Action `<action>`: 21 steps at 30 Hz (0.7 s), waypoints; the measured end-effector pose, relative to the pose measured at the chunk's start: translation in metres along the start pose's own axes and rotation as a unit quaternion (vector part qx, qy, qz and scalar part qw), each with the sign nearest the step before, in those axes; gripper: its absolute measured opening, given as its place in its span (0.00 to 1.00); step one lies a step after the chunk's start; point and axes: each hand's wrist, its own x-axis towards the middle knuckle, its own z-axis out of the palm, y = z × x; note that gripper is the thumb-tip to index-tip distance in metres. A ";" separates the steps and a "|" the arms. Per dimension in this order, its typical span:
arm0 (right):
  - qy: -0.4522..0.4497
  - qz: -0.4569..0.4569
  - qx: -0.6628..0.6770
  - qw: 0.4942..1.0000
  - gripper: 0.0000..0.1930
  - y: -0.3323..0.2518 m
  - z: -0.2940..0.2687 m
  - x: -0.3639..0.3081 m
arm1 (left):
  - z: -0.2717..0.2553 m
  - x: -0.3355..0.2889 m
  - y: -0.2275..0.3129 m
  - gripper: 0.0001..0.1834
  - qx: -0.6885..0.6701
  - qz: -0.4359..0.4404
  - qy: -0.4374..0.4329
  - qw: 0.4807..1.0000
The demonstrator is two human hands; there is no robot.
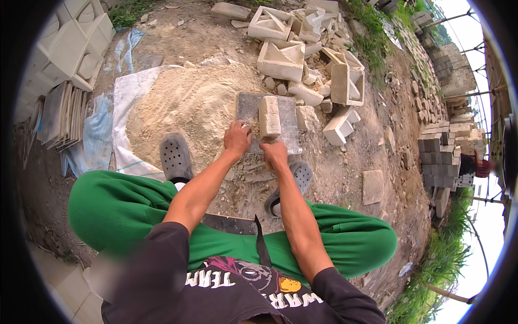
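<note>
At the near end of a pale, upright-edged rectangular block (269, 116), the right hand (274, 155) is curled into a fist; from where I stand I cannot tell whether its fingers grip the block itself or a handle hidden beneath them. Just left of it, the left hand (237, 138) sits at the edge of a flat grey slab (287, 121), fingers bent inward, and whether they pinch anything I cannot make out. The block lies lengthwise over the slab, pointing away from the person, who squats with a grey clog (175, 154) on either side.

Left of the slab spreads a broad mound of fine tan material (189, 102) on a white sheet (124, 105). Beyond and to the right lies a heap of broken masonry, with hollow cast blocks (280, 62) among loose chunks. Farther out come grey stacked blocks (436, 154) on the right, and crumpled blue plastic (96, 132) beside leaning thin panels (59, 119) on the left.

I'd judge the work to be partway: much material is already fine, while the heap holds plenty of coarse chunks and nearly whole blocks. How much of that heap counts as left to do, I can't say.
</note>
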 end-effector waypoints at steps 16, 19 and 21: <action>0.041 -0.038 0.071 0.996 0.24 -0.009 0.010 -0.016 | 0.004 0.000 0.006 0.12 0.018 -0.016 0.019 1.000; 0.028 -0.051 0.073 0.996 0.24 -0.016 0.002 -0.022 | 0.004 0.003 0.003 0.12 0.005 -0.020 0.032 0.999; -0.035 0.004 0.017 0.999 0.15 -0.020 -0.001 -0.024 | 0.002 0.002 0.001 0.12 0.006 -0.026 0.034 0.999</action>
